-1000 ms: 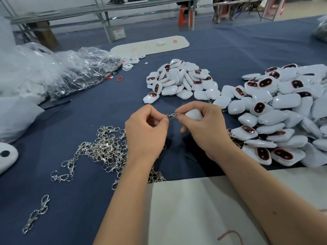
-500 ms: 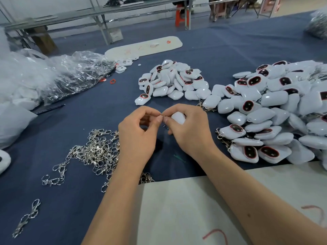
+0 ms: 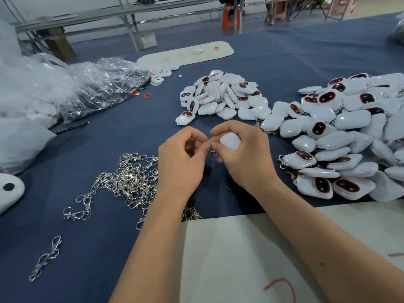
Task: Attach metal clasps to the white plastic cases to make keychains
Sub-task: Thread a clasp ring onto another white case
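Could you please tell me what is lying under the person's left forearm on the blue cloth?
Part of the loose pile of metal clasps runs beneath the left forearm; a few clasps show on its other side, beside the white sheet. How many the arm hides cannot be seen.

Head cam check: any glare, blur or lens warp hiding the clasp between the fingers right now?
Head view: light is soft and even, with only faint shadow under the left hand and right hand. The clear plastic bag glints, and the white case looks nearly washed out. The clasp is small and mostly hidden by fingertips. Wide-angle warp bends the far table edge; the corners are slightly soft.
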A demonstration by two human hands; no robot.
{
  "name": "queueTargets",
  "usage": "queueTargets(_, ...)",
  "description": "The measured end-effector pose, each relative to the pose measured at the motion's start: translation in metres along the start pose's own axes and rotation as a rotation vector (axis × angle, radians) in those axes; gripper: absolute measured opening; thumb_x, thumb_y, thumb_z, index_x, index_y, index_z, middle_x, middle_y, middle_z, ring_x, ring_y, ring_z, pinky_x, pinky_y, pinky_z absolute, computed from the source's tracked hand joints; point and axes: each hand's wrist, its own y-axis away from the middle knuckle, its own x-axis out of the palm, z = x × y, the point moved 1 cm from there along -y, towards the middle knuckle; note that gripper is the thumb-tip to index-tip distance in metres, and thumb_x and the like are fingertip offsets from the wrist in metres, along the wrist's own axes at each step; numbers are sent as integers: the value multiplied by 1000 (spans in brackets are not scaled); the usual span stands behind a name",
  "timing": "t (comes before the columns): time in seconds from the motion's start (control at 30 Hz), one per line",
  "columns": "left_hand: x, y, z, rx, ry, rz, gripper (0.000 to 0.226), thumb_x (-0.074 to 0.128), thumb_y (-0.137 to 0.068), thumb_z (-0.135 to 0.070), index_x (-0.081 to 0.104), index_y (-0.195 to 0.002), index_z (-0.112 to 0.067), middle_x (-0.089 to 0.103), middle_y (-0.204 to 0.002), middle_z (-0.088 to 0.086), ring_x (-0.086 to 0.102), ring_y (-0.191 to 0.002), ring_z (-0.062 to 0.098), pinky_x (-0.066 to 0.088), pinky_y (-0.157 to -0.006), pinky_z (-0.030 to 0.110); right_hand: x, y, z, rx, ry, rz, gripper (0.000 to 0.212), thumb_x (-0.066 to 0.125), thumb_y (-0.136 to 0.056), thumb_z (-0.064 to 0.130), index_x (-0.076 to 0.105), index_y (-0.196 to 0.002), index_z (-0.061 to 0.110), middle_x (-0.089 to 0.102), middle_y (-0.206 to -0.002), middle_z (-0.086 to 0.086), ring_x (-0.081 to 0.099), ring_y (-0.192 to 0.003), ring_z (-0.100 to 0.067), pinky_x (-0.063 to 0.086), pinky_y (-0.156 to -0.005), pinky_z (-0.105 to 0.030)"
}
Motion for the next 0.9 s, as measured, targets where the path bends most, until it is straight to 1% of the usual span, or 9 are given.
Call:
queueTargets(0.13,0,1,1,-23,-19,13,19,74,-90,-12,67,-77,-23,69,-73,-7,64,-68,10,46,-61,14,-1,1,1,-2,16,-16,19,78,-87,5,73,-97,21,77,-80,13,71,-71,-6,62,-79,-37)
queueTargets(0.23,2,1,1,-44,-4,25,19,70,-93,-12,65,-79,-23,69,-75,-6,66,-72,14,53,-68,26,-1,1,0,4,1,-29,18,78,-87,8,73,-97,22,76,-81,13,68,-66,-3,60,-78,-31)
queueTargets(0.3,3,1,0,-59,59,28,17,66,-95,-8,64,-82,-19,69,-75,-3,68,-74,16,56,-73,33,-1,0,0,8,7,-27,14,77,-89,12,75,-97,23,75,-79,14,66,-62,-2,56,-72,-23)
queueTargets(0.37,4,1,-1,-65,122,31,14,63,-97,-6,65,-86,-14,70,-75,-1,67,-73,15,56,-75,35,-2,0,2,11,-10,14,10,73,-92,12,78,-92,21,73,-74,15,63,-58,-1,50,-64,-13)
queueTargets(0.4,4,1,-2,-65,137,34,13,62,-97,-5,65,-87,-12,70,-75,0,67,-73,15,56,-75,35,-1,0,3,10,-24,40,13,70,-93,10,78,-88,19,72,-72,15,62,-56,0,48,-61,-10)
queueTargets(0.53,5,2,-3,-53,169,45,11,61,-98,-3,65,-89,-8,71,-77,5,68,-74,17,57,-77,35,-3,-1,2,15,-93,61,19,68,-94,6,78,-83,19,74,-73,8,55,-52,-1,47,-57,-13)
queueTargets(0.7,4,1,0,-43,226,59,11,61,-98,-2,68,-91,-4,72,-79,4,69,-72,10,58,-78,33,-3,-3,1,34,-153,68,20,67,-96,4,78,-86,18,71,-72,12,54,-53,-1,47,-56,-14)
queueTargets(0.83,2,-1,2,-59,299,74,12,61,-98,0,70,-92,-3,72,-77,1,70,-71,9,58,-72,24,-4,-4,-1,27,-184,84,20,67,-97,5,78,-88,18,71,-72,12,54,-54,-2,47,-57,-15)
queueTargets(0.9,2,-2,3,-59,309,84,12,61,-98,0,70,-92,-3,71,-77,0,70,-70,9,58,-72,23,-4,-4,-1,21,-189,90,19,67,-97,5,78,-88,18,71,-74,11,54,-54,-3,47,-57,-15)
